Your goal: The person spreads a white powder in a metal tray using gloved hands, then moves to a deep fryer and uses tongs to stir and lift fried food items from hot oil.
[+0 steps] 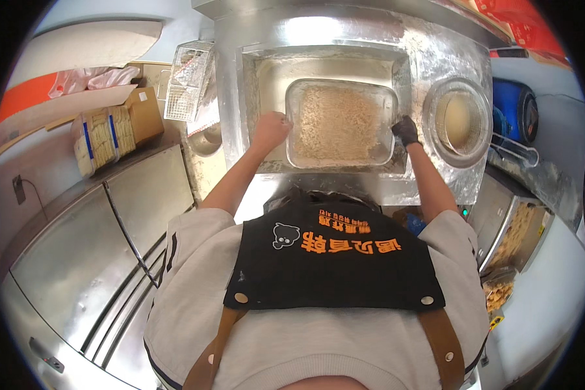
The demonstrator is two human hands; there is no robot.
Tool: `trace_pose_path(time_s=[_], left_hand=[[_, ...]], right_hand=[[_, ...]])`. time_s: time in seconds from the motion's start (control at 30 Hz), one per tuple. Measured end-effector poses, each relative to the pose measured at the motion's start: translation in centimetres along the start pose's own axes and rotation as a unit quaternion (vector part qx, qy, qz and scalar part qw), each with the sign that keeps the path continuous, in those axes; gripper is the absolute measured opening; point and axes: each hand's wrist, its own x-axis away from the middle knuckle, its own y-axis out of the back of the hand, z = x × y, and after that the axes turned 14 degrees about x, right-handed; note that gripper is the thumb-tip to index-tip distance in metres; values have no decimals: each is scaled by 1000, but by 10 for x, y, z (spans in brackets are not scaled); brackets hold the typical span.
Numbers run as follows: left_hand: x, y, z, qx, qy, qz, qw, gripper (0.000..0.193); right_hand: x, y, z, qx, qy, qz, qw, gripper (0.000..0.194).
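A shallow rectangular metal basket (390, 105) holds a layer of pale, crumbly breading flakes (339, 126). It lies within a recessed steel basin (273, 68) whose floor is dusted with cream-coloured flour. My left hand (273, 130), bare, grips the basket's left rim. On the opposite side, my right hand (406, 131) wears a black glove and has its fingers closed at the right rim. The undersides of both grips are hidden.
A round metal bowl (431, 119) containing a mesh strainer (478, 117) sits right of the basin. Wire frying baskets (187, 83) stand at the left. Further right are a blue barrel (512, 109) and a tray of breaded pieces (512, 234). A steel cabinet (68, 248) flanks my left.
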Motion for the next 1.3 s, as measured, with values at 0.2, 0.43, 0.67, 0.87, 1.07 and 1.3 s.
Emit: trace_pose_path(time_s=[0.2, 0.43, 0.67, 0.87, 1.07, 1.3], left_hand=[[-23, 5, 12, -9, 36, -4, 999, 21], [-40, 8, 20, -15, 14, -9, 1000, 27], [-61, 16, 16, -1, 40, 14, 999, 22], [-83, 9, 64, -54, 35, 8, 998, 25], [-92, 15, 66, -51, 3, -60, 997, 20], [-105, 8, 94, -5, 80, -75, 994, 23]], right_hand=[[-17, -29, -17, -209, 186, 3, 960, 9], [-38, -32, -26, -95, 69, 46, 992, 17], [-47, -5, 9, 84, 133, 62, 986, 12], [-33, 23, 41, -137, 28, -10, 990, 23], [-35, 15, 62, -443, -47, 154, 882, 15], [-41, 4, 40, -471, -14, 186, 862, 8]])
